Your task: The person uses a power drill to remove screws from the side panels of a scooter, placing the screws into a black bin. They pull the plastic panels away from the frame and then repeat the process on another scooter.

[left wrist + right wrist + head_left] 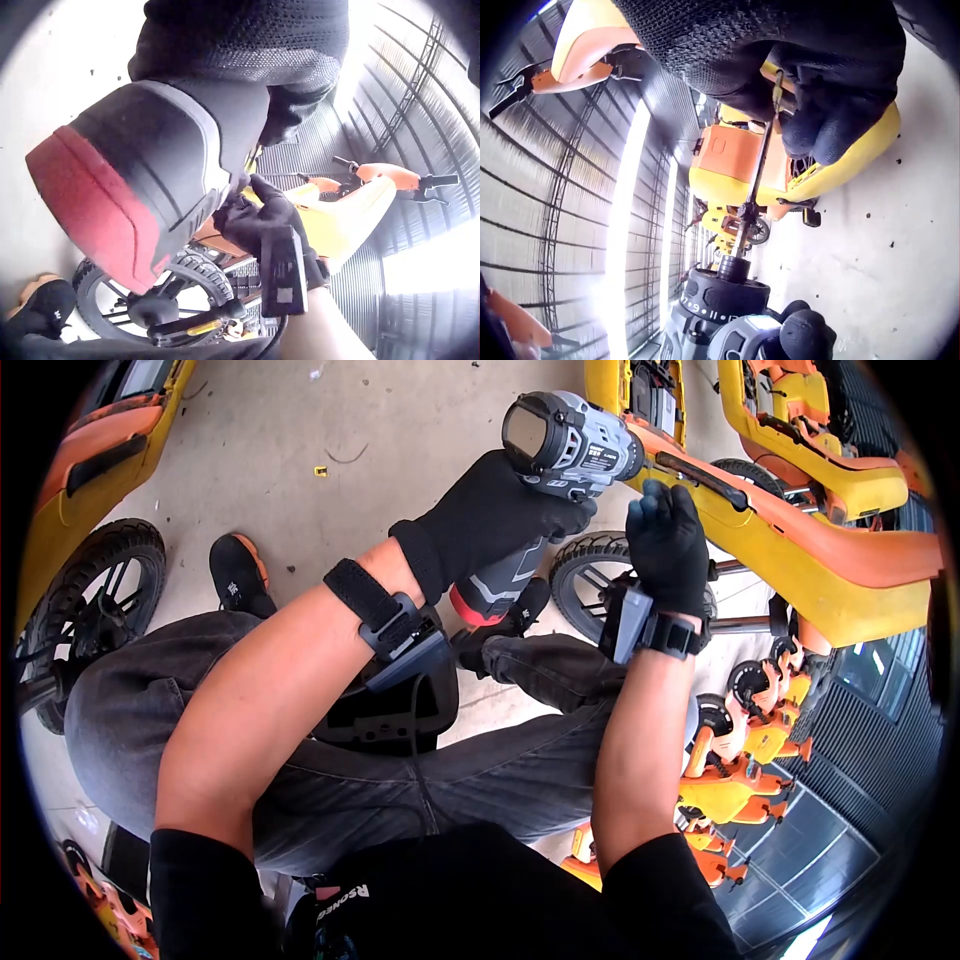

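Note:
A grey and black cordless drill (575, 448) with a red-based battery (97, 214) is gripped in my black-gloved left hand (490, 525). From its numbered chuck (724, 292) a long thin bit (756, 180) extends to my right hand. My gloved right hand (668, 550) is bent around the bit's far end, its brassy tip showing between thumb and fingers (832, 124) in the right wrist view. In the head view, the drill's front overlaps the yellow and orange frame of a scooter (840, 550).
A scooter wheel (590, 575) stands beyond my hands. Another yellow scooter with a black tyre (140, 550) is at the left. Several more orange and yellow scooters (740, 790) line the right side, beside a corrugated wall (850, 760). My shoe (240, 575) rests on the concrete floor.

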Motion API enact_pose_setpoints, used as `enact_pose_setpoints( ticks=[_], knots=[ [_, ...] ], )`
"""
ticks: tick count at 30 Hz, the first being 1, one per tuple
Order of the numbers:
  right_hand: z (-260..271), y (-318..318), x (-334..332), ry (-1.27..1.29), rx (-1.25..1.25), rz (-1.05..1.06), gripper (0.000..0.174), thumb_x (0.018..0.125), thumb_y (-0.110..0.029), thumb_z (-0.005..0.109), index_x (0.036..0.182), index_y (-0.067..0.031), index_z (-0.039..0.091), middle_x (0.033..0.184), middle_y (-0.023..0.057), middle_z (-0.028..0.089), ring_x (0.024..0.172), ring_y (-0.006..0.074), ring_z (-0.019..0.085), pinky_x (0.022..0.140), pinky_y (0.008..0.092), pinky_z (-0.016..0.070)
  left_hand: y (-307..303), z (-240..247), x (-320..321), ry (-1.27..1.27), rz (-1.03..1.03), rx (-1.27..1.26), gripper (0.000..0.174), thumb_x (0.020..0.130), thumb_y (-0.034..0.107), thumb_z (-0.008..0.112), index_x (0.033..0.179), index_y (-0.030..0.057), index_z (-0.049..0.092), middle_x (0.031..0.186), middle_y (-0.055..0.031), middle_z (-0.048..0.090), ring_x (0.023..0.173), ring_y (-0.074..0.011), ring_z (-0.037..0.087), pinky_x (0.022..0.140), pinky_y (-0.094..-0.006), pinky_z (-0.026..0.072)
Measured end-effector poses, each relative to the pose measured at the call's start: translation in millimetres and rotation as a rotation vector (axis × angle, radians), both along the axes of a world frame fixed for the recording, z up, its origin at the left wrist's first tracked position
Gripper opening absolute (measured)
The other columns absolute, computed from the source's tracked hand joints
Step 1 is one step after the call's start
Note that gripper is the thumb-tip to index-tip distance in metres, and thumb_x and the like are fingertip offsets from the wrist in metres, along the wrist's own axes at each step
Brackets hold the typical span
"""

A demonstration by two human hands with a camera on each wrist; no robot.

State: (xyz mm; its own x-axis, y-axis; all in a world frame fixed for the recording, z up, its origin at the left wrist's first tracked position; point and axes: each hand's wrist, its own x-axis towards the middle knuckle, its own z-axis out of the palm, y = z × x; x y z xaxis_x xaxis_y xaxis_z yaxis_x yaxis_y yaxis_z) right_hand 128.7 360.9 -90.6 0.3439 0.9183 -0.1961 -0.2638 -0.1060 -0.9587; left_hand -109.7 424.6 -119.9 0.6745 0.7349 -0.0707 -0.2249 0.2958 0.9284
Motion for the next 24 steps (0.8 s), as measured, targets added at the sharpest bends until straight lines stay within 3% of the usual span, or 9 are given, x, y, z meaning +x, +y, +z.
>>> enact_pose_setpoints(
  ticks=[1, 8, 10, 12, 13, 14, 16, 17, 24],
  knots=[
    [5.2, -8.1, -2.7, -0.413, -0.023, 0.097, 0.023, 0.091, -0.004, 0.051, 0.113, 0.0027, 0.05, 0.105, 0.0122, 0.061, 0.088, 0.0138, 0.058, 0.081, 0.0273, 0.0513, -0.4, -0.2, 0.3, 0.032, -0.011, 0.007, 0.029, 0.079, 0.011, 0.067, 0.107, 0.0023, 0.063, 0.084, -0.0056, 0.066, 0.072, -0.011, 0.061, 0.069, -0.0256, 0.0503],
    [90.6, -41.9, 14.3, -0.981, -0.277, 0.307, 0.032, 0.09, -0.001, 0.051, 0.121, 0.0004, 0.05, 0.105, 0.0135, 0.061, 0.087, 0.0159, 0.061, 0.077, 0.0281, 0.0526, 1.8, -0.7, -2.7, -0.017, -0.047, -0.052, 0.028, 0.08, 0.009, 0.066, 0.106, 0.002, 0.064, 0.086, -0.0059, 0.066, 0.072, -0.011, 0.06, 0.069, -0.026, 0.0504],
    [88.3, -50.3, 38.9, -0.713, -0.323, 0.164, 0.032, 0.089, -0.001, 0.051, 0.121, 0.0001, 0.05, 0.104, 0.0136, 0.061, 0.091, 0.0173, 0.061, 0.079, 0.0296, 0.0521, 1.5, -5.4, -1.7, 0.007, -0.055, -0.083, 0.027, 0.079, 0.01, 0.067, 0.105, 0.0027, 0.064, 0.085, -0.0052, 0.066, 0.073, -0.0109, 0.06, 0.068, -0.0257, 0.0502],
    [74.4, -62.3, 64.4, -0.219, -0.375, 0.022, 0.033, 0.096, -0.015, 0.042, 0.125, -0.0004, 0.047, 0.109, 0.01, 0.059, 0.091, 0.0155, 0.058, 0.084, 0.0282, 0.0481, -2.6, -10.3, 2.1, -0.002, 0.001, -0.009, 0.026, 0.076, 0.014, 0.068, 0.1, 0.0028, 0.064, 0.081, -0.0055, 0.066, 0.069, -0.0117, 0.06, 0.066, -0.0261, 0.0497],
    [70.3, -63.2, 71.8, -0.116, -0.396, 0.021, 0.031, 0.096, -0.018, 0.041, 0.122, -0.0022, 0.049, 0.115, 0.0129, 0.057, 0.098, 0.0206, 0.058, 0.09, 0.0334, 0.0461, -3.5, -10.1, 2.9, -0.012, 0.061, 0.064, 0.027, 0.073, 0.018, 0.07, 0.095, 0.0028, 0.065, 0.077, -0.0058, 0.066, 0.066, -0.0125, 0.06, 0.063, -0.0265, 0.0491],
    [67.5, -66.0, 77.2, -0.116, -0.398, 0.014, 0.031, 0.096, -0.018, 0.041, 0.122, -0.0022, 0.049, 0.115, 0.0129, 0.057, 0.098, 0.0206, 0.058, 0.09, 0.0334, 0.0461, -4.5, -9.8, 2.7, -0.014, 0.053, 0.063, 0.027, 0.073, 0.018, 0.07, 0.095, 0.0028, 0.065, 0.077, -0.0058, 0.066, 0.066, -0.0125, 0.06, 0.063, -0.0265, 0.0491],
    [71.0, -61.3, 62.9, -0.409, -0.235, 0.059, 0.03, 0.096, -0.013, 0.042, 0.121, 0.0017, 0.044, 0.112, 0.0178, 0.058, 0.098, 0.0212, 0.059, 0.087, 0.0342, 0.0498, -5.9, -1.6, -0.9, 0.108, 0.03, 0.026, 0.027, 0.074, 0.018, 0.069, 0.096, 0.0028, 0.065, 0.078, -0.0064, 0.066, 0.066, -0.0125, 0.06, 0.063, -0.0267, 0.0491],
    [67.5, -58.5, 76.3, -0.063, -0.223, -0.025, 0.031, 0.096, -0.014, 0.042, 0.124, 0.0, 0.041, 0.113, 0.02, 0.057, 0.101, 0.0246, 0.058, 0.088, 0.0373, 0.0496, -5.0, -4.7, -2.8, 0.107, -0.004, -0.07, 0.027, 0.074, 0.018, 0.069, 0.096, 0.0028, 0.065, 0.077, -0.0065, 0.066, 0.068, -0.0121, 0.06, 0.064, -0.0269, 0.0489],
    [61.5, -41.2, 78.5, 0.061, -0.344, -0.184, 0.034, 0.095, -0.029, 0.046, 0.115, -0.0011, 0.049, 0.107, 0.0212, 0.061, 0.093, 0.0269, 0.062, 0.082, 0.039, 0.0512, -2.2, -4.2, -7.7, 0.103, -0.031, -0.047, 0.029, 0.076, 0.012, 0.071, 0.102, 0.0025, 0.061, 0.084, -0.0043, 0.064, 0.071, -0.011, 0.06, 0.067, -0.0257, 0.0505]
  ],
)
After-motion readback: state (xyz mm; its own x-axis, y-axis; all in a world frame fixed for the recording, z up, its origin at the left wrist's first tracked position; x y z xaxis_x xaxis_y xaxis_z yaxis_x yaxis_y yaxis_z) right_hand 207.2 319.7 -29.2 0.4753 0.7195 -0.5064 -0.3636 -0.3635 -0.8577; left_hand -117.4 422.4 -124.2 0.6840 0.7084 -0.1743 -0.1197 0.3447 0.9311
